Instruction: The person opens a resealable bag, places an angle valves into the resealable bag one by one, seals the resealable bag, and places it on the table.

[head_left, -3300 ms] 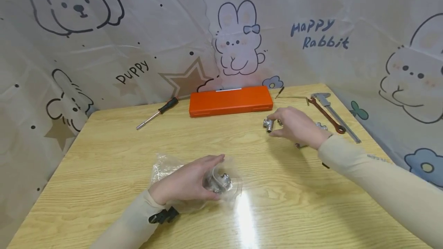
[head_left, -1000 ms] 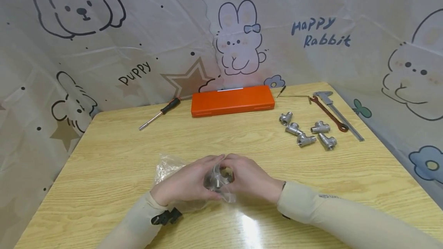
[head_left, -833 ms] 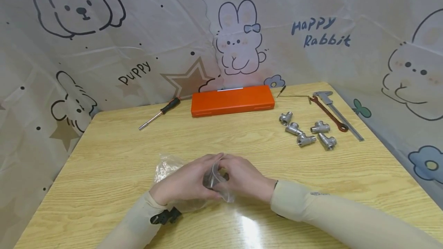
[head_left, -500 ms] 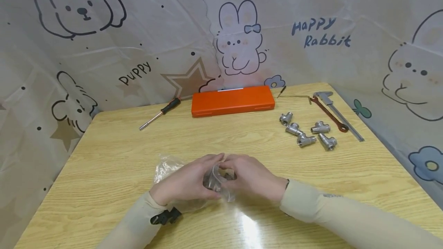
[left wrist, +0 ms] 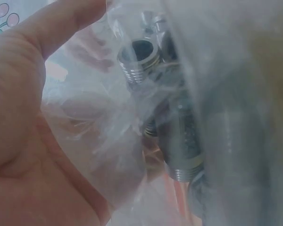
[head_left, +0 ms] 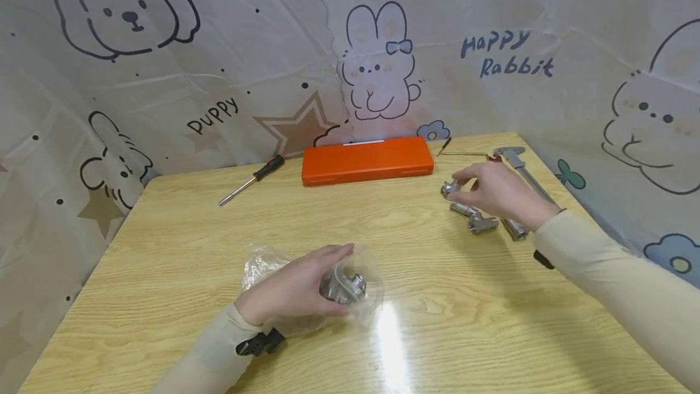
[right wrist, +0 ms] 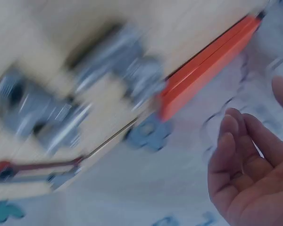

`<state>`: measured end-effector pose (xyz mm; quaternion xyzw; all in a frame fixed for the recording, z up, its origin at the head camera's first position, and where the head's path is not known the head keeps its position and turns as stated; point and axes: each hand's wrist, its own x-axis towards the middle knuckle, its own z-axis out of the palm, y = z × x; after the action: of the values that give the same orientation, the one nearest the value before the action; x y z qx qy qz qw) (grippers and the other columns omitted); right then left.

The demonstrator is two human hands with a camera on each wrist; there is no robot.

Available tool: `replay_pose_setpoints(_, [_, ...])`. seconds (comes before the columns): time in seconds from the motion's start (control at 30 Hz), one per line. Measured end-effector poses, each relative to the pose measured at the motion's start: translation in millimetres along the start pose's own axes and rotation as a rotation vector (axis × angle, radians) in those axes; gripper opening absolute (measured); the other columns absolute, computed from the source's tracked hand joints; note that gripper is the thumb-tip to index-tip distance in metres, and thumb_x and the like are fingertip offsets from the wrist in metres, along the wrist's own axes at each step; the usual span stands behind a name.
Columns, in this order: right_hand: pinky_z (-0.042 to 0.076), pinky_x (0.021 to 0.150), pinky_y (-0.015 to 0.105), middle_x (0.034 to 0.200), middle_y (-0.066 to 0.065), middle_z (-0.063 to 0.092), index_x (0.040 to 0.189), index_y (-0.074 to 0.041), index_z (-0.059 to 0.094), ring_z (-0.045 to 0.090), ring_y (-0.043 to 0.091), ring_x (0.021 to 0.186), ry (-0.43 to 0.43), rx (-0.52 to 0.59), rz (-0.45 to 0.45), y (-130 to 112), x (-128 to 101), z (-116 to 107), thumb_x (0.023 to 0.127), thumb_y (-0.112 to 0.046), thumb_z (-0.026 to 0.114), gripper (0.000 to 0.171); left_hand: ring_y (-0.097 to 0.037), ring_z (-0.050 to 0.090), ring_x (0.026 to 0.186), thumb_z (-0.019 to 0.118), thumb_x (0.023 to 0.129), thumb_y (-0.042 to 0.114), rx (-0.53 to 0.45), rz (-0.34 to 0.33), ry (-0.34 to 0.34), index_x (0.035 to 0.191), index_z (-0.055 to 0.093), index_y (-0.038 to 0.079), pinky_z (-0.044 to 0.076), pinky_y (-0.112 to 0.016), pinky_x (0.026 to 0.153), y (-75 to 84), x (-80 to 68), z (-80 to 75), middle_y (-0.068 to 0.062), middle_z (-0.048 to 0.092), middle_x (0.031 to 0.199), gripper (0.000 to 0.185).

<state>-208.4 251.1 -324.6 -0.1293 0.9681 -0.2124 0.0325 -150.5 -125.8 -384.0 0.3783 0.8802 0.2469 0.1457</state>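
Note:
My left hand [head_left: 298, 284] grips a clear plastic bag [head_left: 372, 281] on the table, its thumb and fingers around the bag's mouth. Metal pipe fittings [left wrist: 179, 136] with threaded ends show inside the bag in the left wrist view. Over at the right, my right hand [head_left: 497, 190] hovers above loose tee fittings [head_left: 482, 222], fingers spread and nothing between them in the right wrist view. Its fingertips are close to the leftmost tee fitting [head_left: 448, 188]; whether they touch it I cannot tell. The hand hides part of the group, and the right wrist view is blurred.
An orange case [head_left: 367, 162] lies at the back of the wooden table [head_left: 306, 217]. Left of it is a screwdriver [head_left: 254, 178] with a black handle. A caliper [head_left: 530, 178], a mostly hidden red wrench and a thin hex key [head_left: 465, 153] lie at the back right.
My right hand has left the bag's mouth and moved right and away to the loose tee fittings. The left hand keeps its grip on the bag.

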Motion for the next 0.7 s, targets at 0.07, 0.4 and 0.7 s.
replay_pose_setpoints(0.07, [0.051, 0.087, 0.053, 0.126, 0.024, 0.062, 0.135, 0.004, 0.057, 0.062, 0.037, 0.102, -0.040, -0.014, 0.050, 15.4, 10.7, -7.3, 0.092, -0.040, 0.069, 0.063, -0.024, 0.035, 0.141, 0.084, 0.079, 0.039, 0.002, -0.005, -0.003, 0.157, 0.030, 0.013, 0.035, -0.041, 0.112, -0.1, 0.1, 0.1, -0.005, 0.031, 0.158, 0.098])
replay_pose_setpoints(0.4, [0.048, 0.092, 0.056, 0.125, 0.034, 0.056, 0.127, 0.012, 0.057, 0.057, 0.044, 0.108, -0.212, -0.043, 0.137, 54.1, 56.5, 6.5, 0.091, -0.042, 0.071, 0.067, -0.024, 0.035, 0.141, 0.084, 0.078, 0.041, 0.010, 0.000, -0.003, 0.156, 0.030, 0.010, 0.033, -0.042, 0.113, -2.5, 0.1, 1.1, -0.004, 0.030, 0.159, 0.100])
replay_pose_setpoints(0.7, [0.051, 0.077, 0.044, 0.103, 0.024, 0.067, 0.113, 0.010, 0.066, 0.059, 0.027, 0.082, -0.206, -0.073, 0.151, 48.0, 69.6, 23.5, 0.090, -0.035, 0.072, 0.051, -0.024, 0.037, 0.140, 0.084, 0.078, 0.043, 0.009, -0.006, -0.006, 0.157, 0.030, 0.013, 0.036, -0.043, 0.112, -3.4, -0.5, 0.5, -0.003, 0.031, 0.159, 0.100])
